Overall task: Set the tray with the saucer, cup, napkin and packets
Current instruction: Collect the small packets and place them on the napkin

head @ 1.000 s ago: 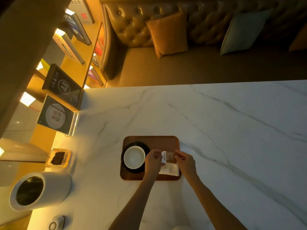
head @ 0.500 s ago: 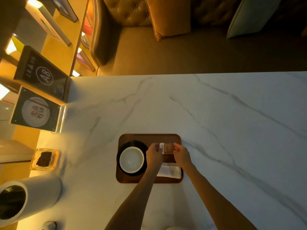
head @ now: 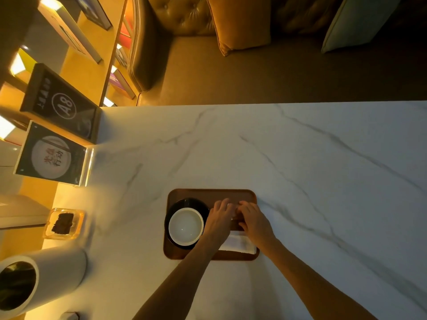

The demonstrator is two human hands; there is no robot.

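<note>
Warm amber light falls over a white marble surface (head: 300,181) with grey veins, and beyond its far edge runs a tufted brown leather sofa (head: 175,17) with an orange cushion (head: 240,21) and a pale cushion (head: 355,21). Near the front edge lies a rounded rectangular brown wooden tray (head: 208,196). On its left half sits a round black saucer (head: 184,203), and a round white cup (head: 186,226), empty, stands on that saucer. At the tray's near right corner lies a folded white paper napkin (head: 240,244), partly under the right wrist.

Both bare hands are over the tray's right half, just past the napkin. The left hand (head: 219,221) and right hand (head: 253,221) are close together, fingers bent down toward the tray floor. Between them only a thin sliver of the small packets (head: 233,215) shows, pale and brown; whether they rest on the tray or are lifted cannot be told. Each grip looks partly closed around that spot, but how firmly either has hold of the packets cannot be told, since the fingers cover them.

Along the left side stand a dark sign marked A8 (head: 62,105), a dark framed card with a pale disc (head: 50,155), a square amber glass dish (head: 64,224) with something dark inside, and a white cylindrical bin (head: 57,271) with a dark lining.
</note>
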